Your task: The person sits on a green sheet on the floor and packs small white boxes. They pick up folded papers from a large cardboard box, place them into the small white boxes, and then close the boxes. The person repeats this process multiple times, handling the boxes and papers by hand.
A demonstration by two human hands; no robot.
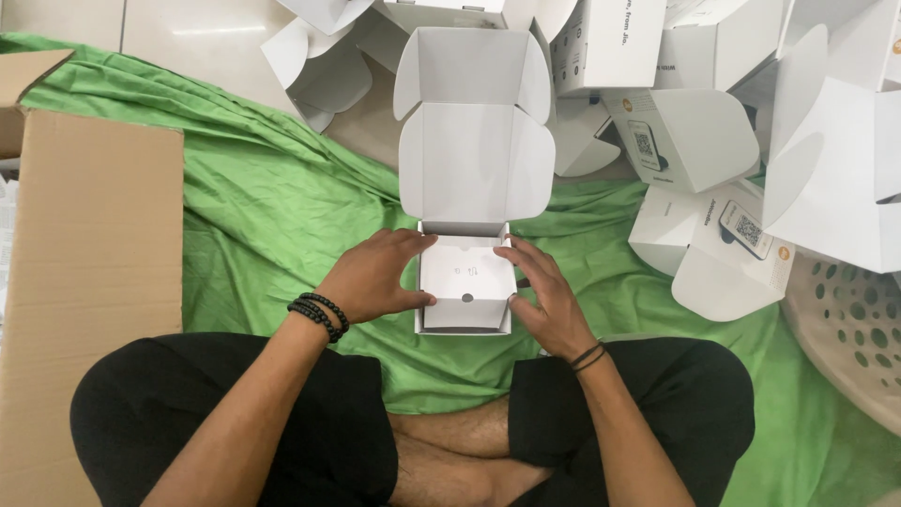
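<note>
Head view: person sits cross-legged on green cloth (282, 216), looking down at both hands.
Box: small white cardboard box (466, 282), centre of frame just above the knees, resting on the cloth, lid (474, 160) flipped up and back toward top of frame, side flaps spread.
Insert: white inner panel inside the box, small round hole near its lower edge; faint marks on it, too small to tell.
Left hand: left hand (371, 277) on the box's left side, fingers curled over the left wall, thumb at the lower left corner; clasping the box, not closed into a fist. Black bead bracelet on the wrist.
Right hand: right hand (544, 296) on the box's right side, fingers spread along the right wall, touching it; loose hold. Thin black bands on the wrist.
Upper right: pile of white boxes (713, 141), many open, some with printed labels.
Left edge: flat brown cardboard sheet (89, 272) lying over the cloth.
Lower right: perforated pale basket (854, 329), partly cut off.
Top left: pale tiled floor (188, 38).
</note>
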